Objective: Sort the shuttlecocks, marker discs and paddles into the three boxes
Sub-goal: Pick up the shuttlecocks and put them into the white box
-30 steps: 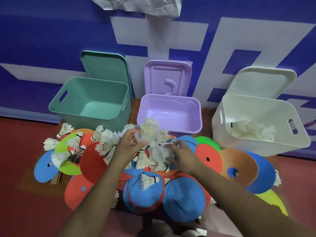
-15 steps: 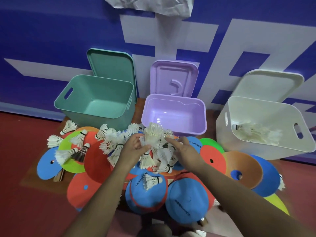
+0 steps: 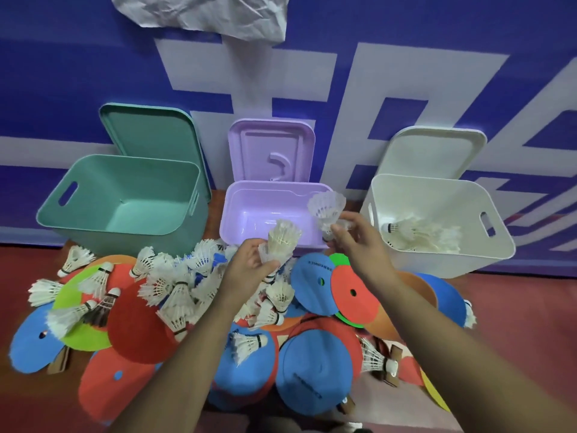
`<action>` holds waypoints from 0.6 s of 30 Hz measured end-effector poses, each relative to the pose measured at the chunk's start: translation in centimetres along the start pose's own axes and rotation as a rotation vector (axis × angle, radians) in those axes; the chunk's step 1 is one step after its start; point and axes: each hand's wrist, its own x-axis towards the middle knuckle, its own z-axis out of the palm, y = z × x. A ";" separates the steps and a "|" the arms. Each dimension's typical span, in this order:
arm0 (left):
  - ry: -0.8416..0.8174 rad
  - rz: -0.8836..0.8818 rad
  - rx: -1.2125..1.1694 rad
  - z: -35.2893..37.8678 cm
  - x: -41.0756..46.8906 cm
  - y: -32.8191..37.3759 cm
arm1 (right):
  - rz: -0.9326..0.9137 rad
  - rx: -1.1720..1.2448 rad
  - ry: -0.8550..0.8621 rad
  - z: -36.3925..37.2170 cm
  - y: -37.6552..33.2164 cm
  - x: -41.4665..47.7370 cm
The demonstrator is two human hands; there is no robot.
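My left hand (image 3: 249, 270) grips a stack of white shuttlecocks (image 3: 282, 242), raised above the pile. My right hand (image 3: 359, 242) pinches another white shuttlecock (image 3: 326, 206) in front of the purple box (image 3: 231, 214), between it and the white box (image 3: 437, 264). The white box holds several shuttlecocks (image 3: 421, 234). The green box (image 3: 81, 226) and the purple box hold nothing. More shuttlecocks (image 3: 175, 282) lie heaped on coloured marker discs (image 3: 315, 282) and paddles (image 3: 312, 373) on the floor.
Each box has its lid leaning behind it against the blue and white wall (image 3: 390, 73). A crumpled white sheet (image 3: 203, 14) hangs at the top. Wooden paddle handles (image 3: 392, 367) stick out of the pile. Red floor (image 3: 515, 307) lies on both sides.
Both hands have lifted off the pile with shuttlecocks. The right hand has moved up and right towards the white box. The camera has moved closer.
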 end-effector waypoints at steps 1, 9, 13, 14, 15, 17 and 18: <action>-0.005 0.018 0.000 0.7 0.5 0.5 | -0.009 0.007 -0.007 -0.7 -0.6 0.0; -0.129 0.174 0.192 6.9 2.7 3.7 | -0.327 -0.689 -0.061 -8.1 -1.6 1.2; -0.148 0.171 0.201 11.6 3.2 4.5 | -0.278 -0.681 -0.037 -12.5 -1.4 1.9; -0.153 0.168 0.200 12.9 3.3 4.7 | -0.290 -0.672 -0.051 -13.9 -1.5 2.0; -0.154 0.167 0.193 14.2 3.5 5.0 | -0.304 -0.672 -0.068 -15.4 -1.5 2.1; -0.149 0.170 0.199 17.0 4.3 5.6 | -0.303 -0.683 -0.093 -18.5 -1.7 2.5; -0.149 0.172 0.213 18.4 4.8 6.0 | -0.284 -0.676 -0.097 -20.0 -1.7 2.8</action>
